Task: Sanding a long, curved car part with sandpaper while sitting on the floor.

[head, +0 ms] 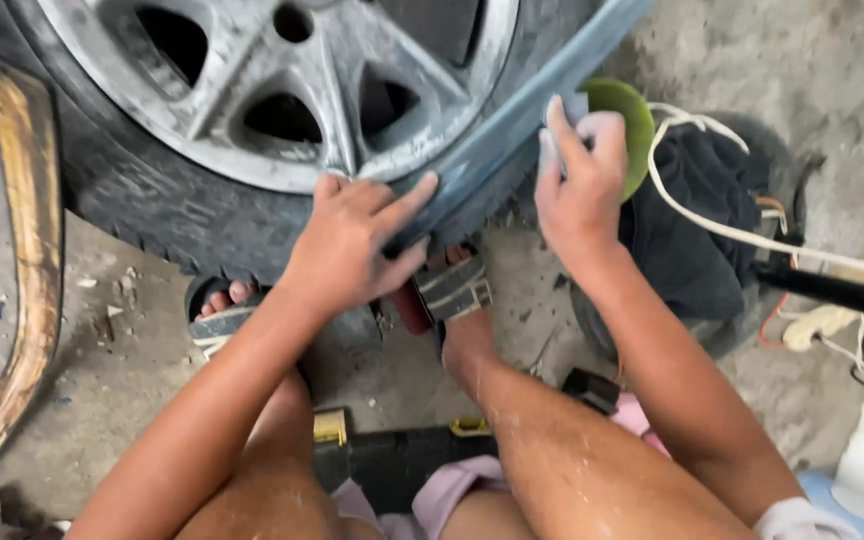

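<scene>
A person's left hand [352,240] presses flat, fingers spread, on a blue-grey body panel edge [512,125] beside the wheel [282,90]. Further up the panel, the right hand [577,190] clamps a pale sanding pad [567,120] against it, just before a green disc [627,125].

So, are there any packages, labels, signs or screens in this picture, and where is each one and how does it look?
None can be seen: no package, label, sign or screen.
Nearest to one: a black case with yellow latches, on the floor between the legs.
The right hand presses a green round pad; the left hand rests on the blue-grey panel edge.
</scene>
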